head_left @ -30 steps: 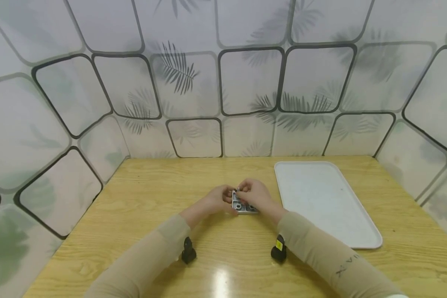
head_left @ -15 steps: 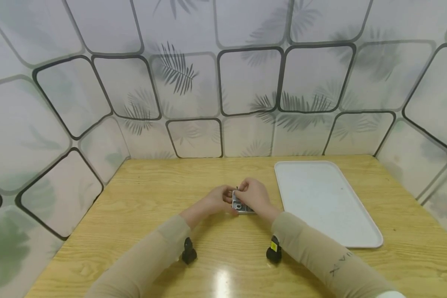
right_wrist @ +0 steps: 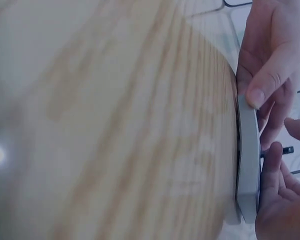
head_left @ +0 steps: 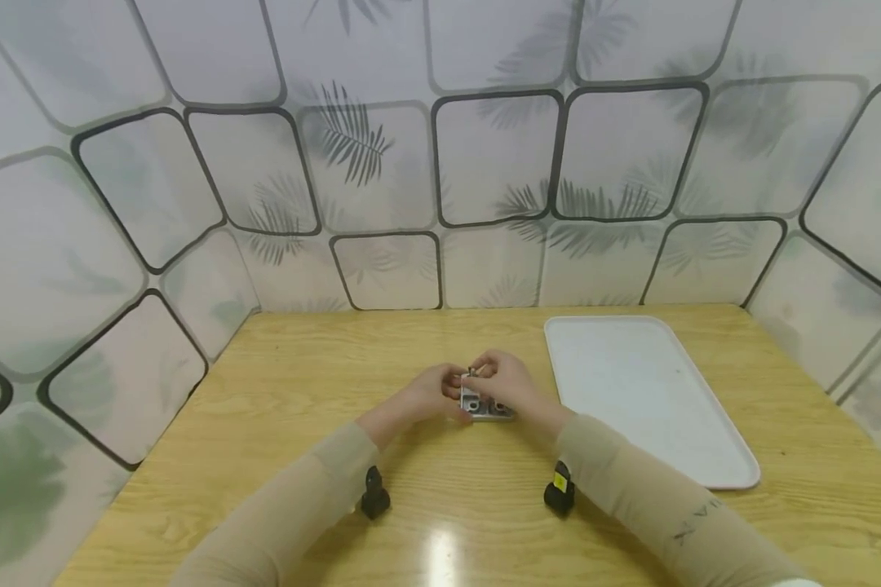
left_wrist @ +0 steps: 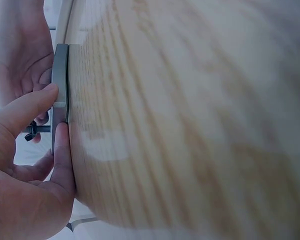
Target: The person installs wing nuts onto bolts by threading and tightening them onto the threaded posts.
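A small grey metal plate (head_left: 473, 401) with ring-shaped recesses stands on the table in the head view. My left hand (head_left: 431, 395) grips its left side; the thumb and fingers (left_wrist: 63, 145) press along the edge in the left wrist view. A black threaded bolt (right_wrist: 285, 150) sticks up from the plate, with a dark nut (left_wrist: 32, 131) on it that looks winged. My right hand (head_left: 512, 383) curls its fingers round the bolt. In the right wrist view one right fingertip is at the bolt's base and another lies apart from it. The hands cover part of the plate.
A white rectangular tray (head_left: 642, 399) lies on the wooden table (head_left: 323, 350) to the right of my hands. Black wrist cameras hang under the left cuff (head_left: 374, 493) and right cuff (head_left: 560, 489). A patterned curtain (head_left: 492, 163) encloses the back and sides.
My right hand dips inward to the left, then swings back out, its fingers turning about the bolt. The left hand keeps its hold and the plate stays in place.
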{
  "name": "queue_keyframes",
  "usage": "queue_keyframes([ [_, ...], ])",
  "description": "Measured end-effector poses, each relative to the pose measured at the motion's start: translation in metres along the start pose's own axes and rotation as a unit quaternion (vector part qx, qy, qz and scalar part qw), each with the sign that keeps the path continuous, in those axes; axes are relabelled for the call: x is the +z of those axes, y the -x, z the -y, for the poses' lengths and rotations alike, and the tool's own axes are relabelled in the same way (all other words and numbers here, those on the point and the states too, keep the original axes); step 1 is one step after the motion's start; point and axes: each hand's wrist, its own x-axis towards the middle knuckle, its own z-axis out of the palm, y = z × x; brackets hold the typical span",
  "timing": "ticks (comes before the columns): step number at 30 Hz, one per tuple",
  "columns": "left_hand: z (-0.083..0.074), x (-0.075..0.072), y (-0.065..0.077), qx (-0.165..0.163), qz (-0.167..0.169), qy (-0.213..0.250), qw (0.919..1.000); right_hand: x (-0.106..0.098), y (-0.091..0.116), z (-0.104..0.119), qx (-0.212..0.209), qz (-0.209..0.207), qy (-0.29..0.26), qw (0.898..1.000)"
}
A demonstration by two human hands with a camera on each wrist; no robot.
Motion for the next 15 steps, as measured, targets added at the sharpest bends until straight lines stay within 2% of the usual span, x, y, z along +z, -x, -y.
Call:
queue_keyframes([
  [7,-0.0006,0.0014,-0.0023,0.001,-0.004,0.011,0.9999,-0.0069,-0.0025,-0.0063,-0.012,0.039,-0.111,0.993],
  [10,-0.0017,0.0011,-0.0014,0.003,-0.004,0.013,0.9999,-0.0067,-0.0033,-0.007,-0.012,0.045,-0.115,0.992],
  [15,-0.0014,0.0009,-0.0009,0.006,-0.006,0.012,0.9999,-0.0052,-0.001,-0.0033,-0.01,0.037,-0.09,0.995],
])
